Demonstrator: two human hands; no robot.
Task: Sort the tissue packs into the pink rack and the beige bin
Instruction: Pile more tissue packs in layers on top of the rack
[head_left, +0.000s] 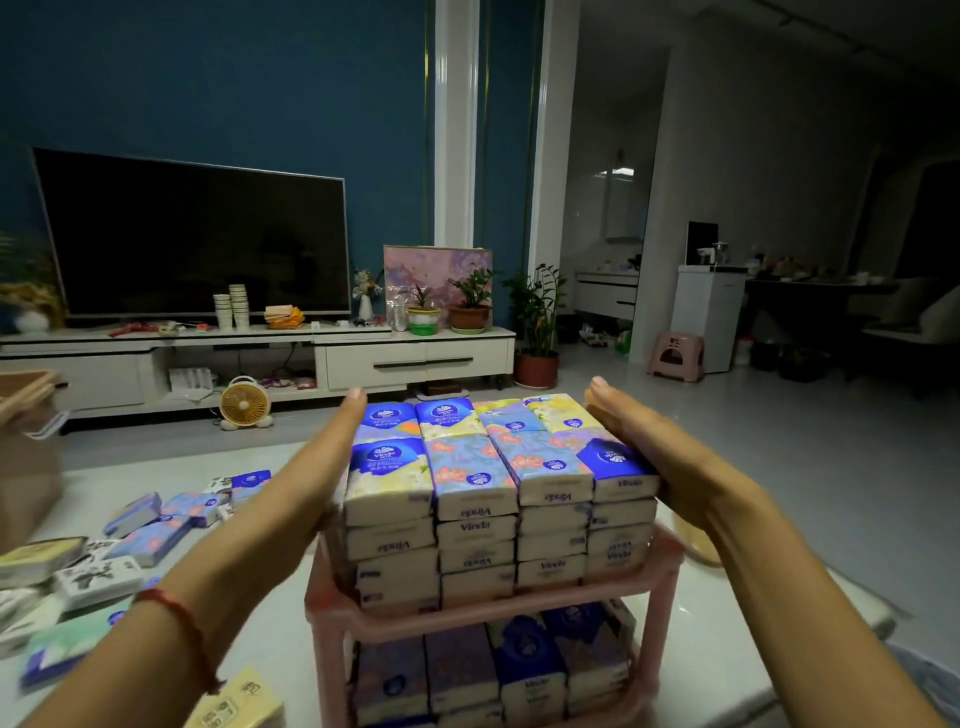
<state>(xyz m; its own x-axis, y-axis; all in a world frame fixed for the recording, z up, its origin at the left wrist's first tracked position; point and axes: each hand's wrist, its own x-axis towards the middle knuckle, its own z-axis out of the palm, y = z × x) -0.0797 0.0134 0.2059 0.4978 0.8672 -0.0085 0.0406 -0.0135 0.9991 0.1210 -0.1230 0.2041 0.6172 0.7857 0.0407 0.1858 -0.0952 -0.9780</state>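
Near edge: pink rack (498, 621), lower shelf dim, cropped by frame bottom. My left hand (317, 467) and right hand (649, 447), fingers straight, press flat against opposite sides of tissue packs (493, 488) stacked on its top shelf; palms hidden

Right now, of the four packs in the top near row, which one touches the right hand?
The dark blue pack at the right end; the right hand lies flat against it.

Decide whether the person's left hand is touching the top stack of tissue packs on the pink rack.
Touching. The head view shows the left hand flat, fingers straight, against the left side of the top stack of tissue packs, with no gap.
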